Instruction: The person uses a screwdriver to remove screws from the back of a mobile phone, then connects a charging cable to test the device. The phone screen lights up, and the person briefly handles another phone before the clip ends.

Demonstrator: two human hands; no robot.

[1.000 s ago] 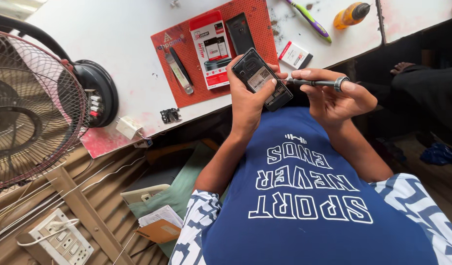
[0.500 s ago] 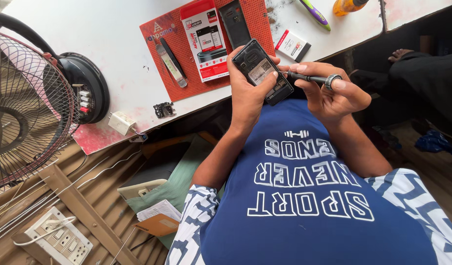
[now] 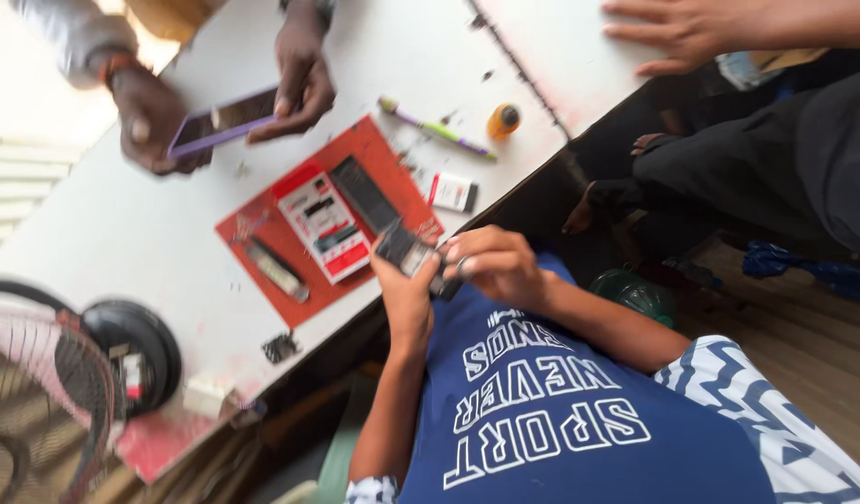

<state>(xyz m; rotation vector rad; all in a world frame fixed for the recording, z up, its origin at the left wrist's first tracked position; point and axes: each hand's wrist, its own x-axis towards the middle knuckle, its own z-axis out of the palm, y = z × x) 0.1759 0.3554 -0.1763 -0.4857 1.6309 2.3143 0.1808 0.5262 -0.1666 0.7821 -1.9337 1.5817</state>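
My left hand (image 3: 406, 291) grips a small dark phone (image 3: 409, 250) from below, just in front of the white table's edge. Over the phone's right end my right hand (image 3: 501, 266) is curled around a thin screwdriver (image 3: 463, 266), of which only a shiny bit shows. Both hands are held above my blue shirt. A red mat (image 3: 391, 151) lies on the table right behind the phone, carrying a red-and-white package (image 3: 323, 224), a dark flat phone part (image 3: 364, 193) and a metal tool (image 3: 276, 269).
Another person's hands (image 3: 304, 79) hold a purple-edged phone (image 3: 223, 123) at the table's far side. A third person's hand (image 3: 686, 33) rests top right. A pen (image 3: 434, 126), an orange bottle (image 3: 503, 119) and a small box (image 3: 453, 191) lie near the mat. A fan (image 3: 47, 392) stands at left.
The view has swung up and turned, bringing other people's hands and more of the table into sight. My hands still hold the phone and screwdriver, now closer together.
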